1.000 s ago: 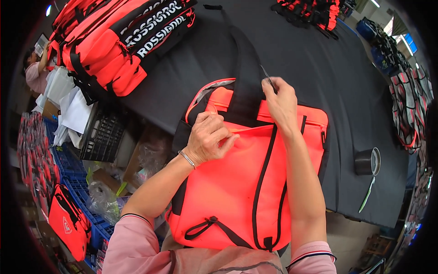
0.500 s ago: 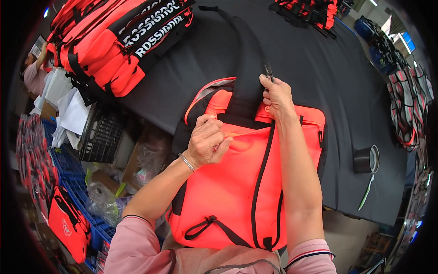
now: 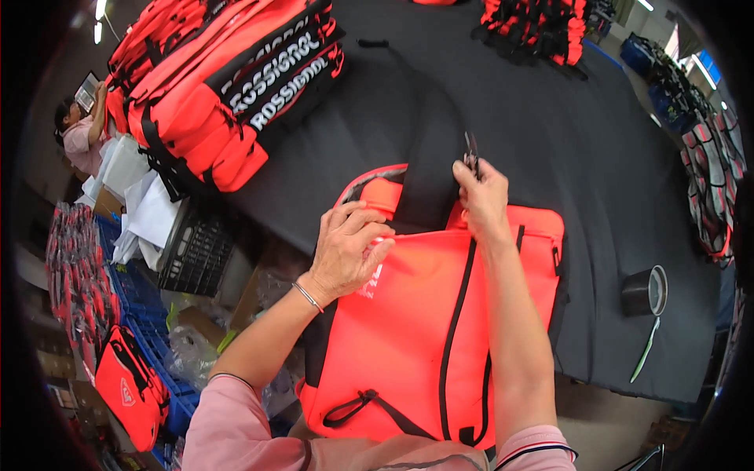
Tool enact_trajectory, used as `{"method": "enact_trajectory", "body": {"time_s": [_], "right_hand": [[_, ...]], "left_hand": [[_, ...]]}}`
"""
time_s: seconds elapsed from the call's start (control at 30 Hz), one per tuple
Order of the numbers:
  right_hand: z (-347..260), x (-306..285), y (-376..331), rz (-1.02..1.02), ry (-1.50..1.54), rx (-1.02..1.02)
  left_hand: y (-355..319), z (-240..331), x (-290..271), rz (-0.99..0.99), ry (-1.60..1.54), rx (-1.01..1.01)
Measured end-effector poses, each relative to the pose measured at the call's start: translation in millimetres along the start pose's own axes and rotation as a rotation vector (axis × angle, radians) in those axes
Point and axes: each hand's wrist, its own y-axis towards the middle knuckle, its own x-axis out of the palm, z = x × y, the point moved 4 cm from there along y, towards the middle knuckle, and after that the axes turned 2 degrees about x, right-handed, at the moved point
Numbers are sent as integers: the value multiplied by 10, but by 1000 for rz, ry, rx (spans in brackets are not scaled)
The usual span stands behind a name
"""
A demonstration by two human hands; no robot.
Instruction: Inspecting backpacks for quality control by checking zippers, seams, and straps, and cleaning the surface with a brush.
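A bright orange-red backpack (image 3: 400,330) with black straps and side panels lies in front of me on the table. Its top flap is partly lifted, and a grey lining shows along the curved edge. At the upper left of its front panel, my left hand (image 3: 349,247) is closed on the top edge of the orange fabric, covering part of a white print. My right hand (image 3: 484,200) grips dark thread snips (image 3: 471,153), points upward, and its lower fingers rest at the panel's top edge. A wide black strap (image 3: 430,133) extends away from the bag between my hands.
Orange and black bags (image 3: 212,102) are piled at the far left. A dark cup (image 3: 644,291) and a green-handled brush (image 3: 646,349) lie at the right on the black table cover (image 3: 597,180). A black crate (image 3: 196,247) stands left; a person (image 3: 82,137) works beyond.
The front panel's top edge was bunched in my left hand and now lies straighter, with a white print showing. The left hand's fingers have loosened and spread over the edge.
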Motion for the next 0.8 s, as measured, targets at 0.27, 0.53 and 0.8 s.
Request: {"method": "enact_trajectory", "body": {"time_s": [0.27, 0.53, 0.8], "right_hand": [[-285, 50, -812, -16, -38, -326], [-167, -123, -1434, 18, -26, -401], [-824, -389, -2018, 24, -224, -384]], "left_hand": [[1267, -349, -117, 154, -1070, -694], [2024, 59, -895, 309, -1461, -408], [64, 1252, -139, -452, -1319, -308]]}}
